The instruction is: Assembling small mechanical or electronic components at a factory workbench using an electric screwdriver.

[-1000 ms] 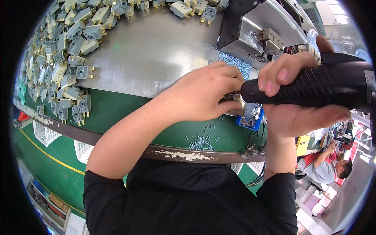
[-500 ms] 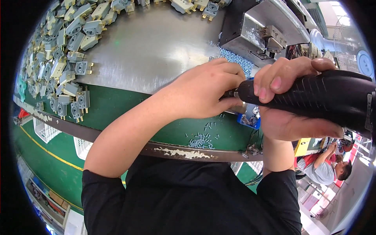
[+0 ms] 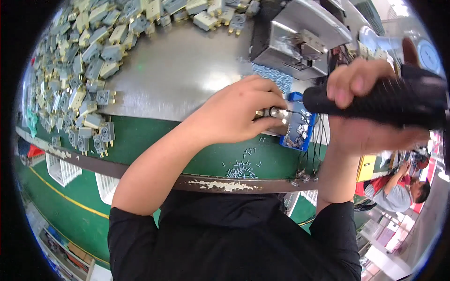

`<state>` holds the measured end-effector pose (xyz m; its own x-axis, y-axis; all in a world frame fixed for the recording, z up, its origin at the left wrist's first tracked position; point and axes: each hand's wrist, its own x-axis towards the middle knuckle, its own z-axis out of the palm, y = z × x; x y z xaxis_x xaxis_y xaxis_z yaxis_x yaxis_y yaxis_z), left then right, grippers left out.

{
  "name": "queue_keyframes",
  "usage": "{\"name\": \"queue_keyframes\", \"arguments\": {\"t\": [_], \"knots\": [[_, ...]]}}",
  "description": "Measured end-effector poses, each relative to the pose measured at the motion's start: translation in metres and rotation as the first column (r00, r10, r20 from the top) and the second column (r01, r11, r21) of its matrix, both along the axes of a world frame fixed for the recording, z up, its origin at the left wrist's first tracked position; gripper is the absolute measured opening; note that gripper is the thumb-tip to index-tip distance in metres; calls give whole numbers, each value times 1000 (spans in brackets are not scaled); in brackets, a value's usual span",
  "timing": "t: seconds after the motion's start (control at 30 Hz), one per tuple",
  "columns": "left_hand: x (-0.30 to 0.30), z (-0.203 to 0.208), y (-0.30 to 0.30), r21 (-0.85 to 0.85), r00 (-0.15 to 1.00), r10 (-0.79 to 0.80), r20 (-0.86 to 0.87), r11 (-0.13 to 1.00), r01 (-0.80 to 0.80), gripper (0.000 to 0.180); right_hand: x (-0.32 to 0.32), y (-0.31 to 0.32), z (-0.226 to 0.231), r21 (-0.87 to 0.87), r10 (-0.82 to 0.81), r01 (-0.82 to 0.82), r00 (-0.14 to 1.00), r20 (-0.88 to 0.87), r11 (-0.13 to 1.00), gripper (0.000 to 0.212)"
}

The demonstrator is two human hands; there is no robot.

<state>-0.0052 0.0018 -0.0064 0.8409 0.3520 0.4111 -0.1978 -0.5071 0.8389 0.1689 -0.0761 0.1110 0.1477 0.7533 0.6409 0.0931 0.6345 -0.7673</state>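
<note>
My left hand is closed at the middle of the bench, with thumb and fingers pinching a shiny metal piece. The fingers hide part of it, and its kind is unclear. A dark cord runs beside it. My right hand, smeared by motion, is wrapped round a black handheld power screwdriver. The tool is raised to the right, its front end pointing left and apart from the metal piece. Just right of my left fingers lies a blue tray with small metal parts inside.
Grey-and-cream plug parts with brass prongs are heaped left and far on a metal sheet. Small screws lie loose near the bench edge and piled before a metal fixture. Another person sits at right.
The screwdriver in my right hand has drawn back to the right, away from my left hand, uncovering the metal piece and the blue tray. My left hand keeps its pinch.
</note>
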Motion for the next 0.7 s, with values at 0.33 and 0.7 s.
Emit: {"name": "queue_keyframes", "arguments": {"t": [0.33,0.7], "knots": [[-4,13,-17,330,976,154,152,923,-197,39,18,-12,-2,-306,-245,301,947,208,903,39],[-4,23,-40,269,985,135,110,950,-160,30,6,-93,-12,-285,-224,504,728,648,815,41]]}}
